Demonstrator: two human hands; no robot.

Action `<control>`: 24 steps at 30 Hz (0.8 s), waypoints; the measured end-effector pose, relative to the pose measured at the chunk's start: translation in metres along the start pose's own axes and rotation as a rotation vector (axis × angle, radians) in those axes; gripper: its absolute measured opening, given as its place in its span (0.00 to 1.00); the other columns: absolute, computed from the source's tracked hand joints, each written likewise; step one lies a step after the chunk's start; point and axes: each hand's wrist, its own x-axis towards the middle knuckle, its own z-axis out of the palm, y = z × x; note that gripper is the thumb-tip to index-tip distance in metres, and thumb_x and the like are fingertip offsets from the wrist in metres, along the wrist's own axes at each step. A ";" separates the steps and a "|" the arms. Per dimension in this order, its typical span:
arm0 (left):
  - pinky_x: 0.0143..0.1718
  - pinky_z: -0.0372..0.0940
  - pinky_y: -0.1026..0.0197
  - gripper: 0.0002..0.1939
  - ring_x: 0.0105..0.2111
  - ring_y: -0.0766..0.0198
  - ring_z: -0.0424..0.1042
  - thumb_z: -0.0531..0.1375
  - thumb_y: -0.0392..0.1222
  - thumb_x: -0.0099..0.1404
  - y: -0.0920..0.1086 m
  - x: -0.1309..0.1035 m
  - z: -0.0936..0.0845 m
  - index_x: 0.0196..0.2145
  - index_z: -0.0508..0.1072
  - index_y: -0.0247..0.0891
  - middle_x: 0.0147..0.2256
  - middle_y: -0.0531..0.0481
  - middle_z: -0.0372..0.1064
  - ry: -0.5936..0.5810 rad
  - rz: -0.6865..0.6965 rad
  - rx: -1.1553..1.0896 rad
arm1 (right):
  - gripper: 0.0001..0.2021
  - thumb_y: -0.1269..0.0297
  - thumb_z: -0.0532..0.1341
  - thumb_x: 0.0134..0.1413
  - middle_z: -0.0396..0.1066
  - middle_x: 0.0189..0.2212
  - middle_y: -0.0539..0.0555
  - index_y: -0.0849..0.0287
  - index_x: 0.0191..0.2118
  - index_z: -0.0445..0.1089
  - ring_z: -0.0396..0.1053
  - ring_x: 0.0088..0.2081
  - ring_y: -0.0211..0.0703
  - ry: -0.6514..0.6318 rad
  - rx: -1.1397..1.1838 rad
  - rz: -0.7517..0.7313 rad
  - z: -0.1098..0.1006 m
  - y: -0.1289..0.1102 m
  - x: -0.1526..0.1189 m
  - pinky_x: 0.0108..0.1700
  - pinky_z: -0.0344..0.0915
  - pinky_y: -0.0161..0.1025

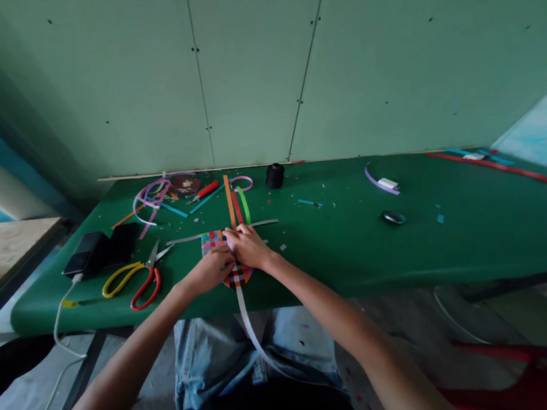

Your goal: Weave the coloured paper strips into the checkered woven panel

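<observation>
A small woven piece of multicoloured flat strips lies near the table's front edge, partly under both hands. My left hand has its fingers bent together on the weave's lower middle. Just above and to the right, my right hand grips the weave's upper part with bent fingers; the fingertips are partly hidden. Orange, red and green strip ends stick out from the far side. A pale strip hangs from the near side over my lap. A grey strip runs crosswise along the top.
Scissors with yellow and red handles lie open at left, beside a black box with a white cable. Behind are loose strips, a red-handled cutter and a black spool. A dark shiny object sits right.
</observation>
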 end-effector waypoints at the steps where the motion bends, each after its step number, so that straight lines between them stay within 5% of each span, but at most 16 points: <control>1: 0.51 0.71 0.54 0.11 0.46 0.56 0.74 0.57 0.33 0.71 -0.001 0.002 0.000 0.34 0.77 0.40 0.42 0.44 0.76 -0.002 -0.010 -0.005 | 0.25 0.65 0.57 0.67 0.69 0.64 0.66 0.67 0.67 0.63 0.64 0.56 0.61 0.001 0.005 -0.002 0.000 0.000 0.000 0.57 0.58 0.53; 9: 0.54 0.70 0.52 0.07 0.47 0.56 0.72 0.58 0.36 0.71 -0.012 0.002 0.013 0.35 0.75 0.40 0.44 0.44 0.71 0.063 -0.051 -0.071 | 0.24 0.64 0.59 0.67 0.69 0.64 0.64 0.63 0.65 0.64 0.64 0.57 0.61 0.004 0.047 0.007 0.003 0.002 0.000 0.57 0.58 0.53; 14: 0.54 0.66 0.43 0.07 0.53 0.47 0.67 0.63 0.43 0.68 -0.021 -0.003 0.018 0.43 0.74 0.41 0.52 0.42 0.67 0.089 -0.215 0.175 | 0.22 0.68 0.54 0.69 0.69 0.64 0.64 0.64 0.65 0.65 0.64 0.56 0.61 0.028 0.020 0.017 0.004 0.000 0.000 0.57 0.59 0.53; 24: 0.53 0.64 0.40 0.17 0.54 0.40 0.65 0.68 0.53 0.63 -0.026 0.014 -0.001 0.43 0.74 0.41 0.52 0.39 0.66 -0.080 -0.296 0.316 | 0.26 0.69 0.53 0.70 0.67 0.67 0.63 0.66 0.70 0.60 0.63 0.60 0.60 0.066 0.035 0.007 0.015 0.003 -0.002 0.59 0.58 0.53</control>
